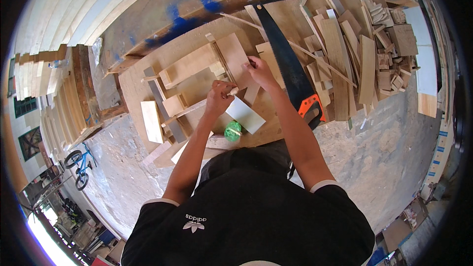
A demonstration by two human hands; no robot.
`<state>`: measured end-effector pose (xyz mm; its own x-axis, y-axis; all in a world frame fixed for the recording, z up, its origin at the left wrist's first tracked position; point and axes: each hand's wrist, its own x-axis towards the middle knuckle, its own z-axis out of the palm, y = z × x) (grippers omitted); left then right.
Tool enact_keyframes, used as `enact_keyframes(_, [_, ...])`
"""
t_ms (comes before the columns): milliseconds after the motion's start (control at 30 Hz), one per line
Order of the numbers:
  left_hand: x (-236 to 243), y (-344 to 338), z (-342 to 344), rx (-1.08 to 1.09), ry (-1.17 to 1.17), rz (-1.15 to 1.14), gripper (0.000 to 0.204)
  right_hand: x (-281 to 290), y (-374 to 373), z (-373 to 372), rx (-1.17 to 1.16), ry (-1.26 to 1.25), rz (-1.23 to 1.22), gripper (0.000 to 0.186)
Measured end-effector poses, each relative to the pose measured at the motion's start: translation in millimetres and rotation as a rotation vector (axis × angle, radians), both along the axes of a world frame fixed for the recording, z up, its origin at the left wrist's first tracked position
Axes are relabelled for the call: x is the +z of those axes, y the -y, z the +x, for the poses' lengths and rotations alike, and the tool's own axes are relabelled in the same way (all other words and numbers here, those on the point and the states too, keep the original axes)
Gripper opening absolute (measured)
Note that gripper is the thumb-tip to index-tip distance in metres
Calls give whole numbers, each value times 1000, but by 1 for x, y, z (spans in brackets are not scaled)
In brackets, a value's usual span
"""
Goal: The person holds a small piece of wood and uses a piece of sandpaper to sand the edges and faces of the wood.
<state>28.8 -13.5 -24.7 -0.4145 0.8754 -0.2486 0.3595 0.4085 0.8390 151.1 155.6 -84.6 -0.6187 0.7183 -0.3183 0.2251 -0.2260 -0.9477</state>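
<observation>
My right hand (pixel 261 73) pinches the right edge of a flat, light-brown wooden board (pixel 232 55). Close by on the left, my left hand (pixel 218 97) has its fingers closed on a small pale piece (pixel 233 91), perhaps a bit of wood, near the board's lower end. Just below that hand lies a white rectangular panel (pixel 247 116). Nearer my body is a green plastic bag or tub (pixel 232 131) with a pale stick across it. Wooden strips and blocks, among them a long plank (pixel 189 63), lie to the left of the board.
A handsaw (pixel 281 51) with an orange handle lies right of my right arm. Beyond it are piled wood strips (pixel 340 64) and stacked offcuts (pixel 394 64). A blue-stained beam (pixel 172 17) runs along the far side. A blue bicycle (pixel 81 164) stands at far left.
</observation>
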Motion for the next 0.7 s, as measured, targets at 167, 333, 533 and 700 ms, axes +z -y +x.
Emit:
enact_keyframes(167, [-2,1,1,-5,-4,18,45,0,-1,0,18,36,17,28])
enact_keyframes(333, [-16,5,-4,-71,-87,106,43,1,0,-3,0,50,8,27])
enact_keyframes(533, [-3,1,-1,-50,-58,65,42,0,-1,-2,5,56,-1,26])
enact_keyframes(700, [-4,0,-1,-44,-52,42,43,-1,0,-3,-16,20,1,24])
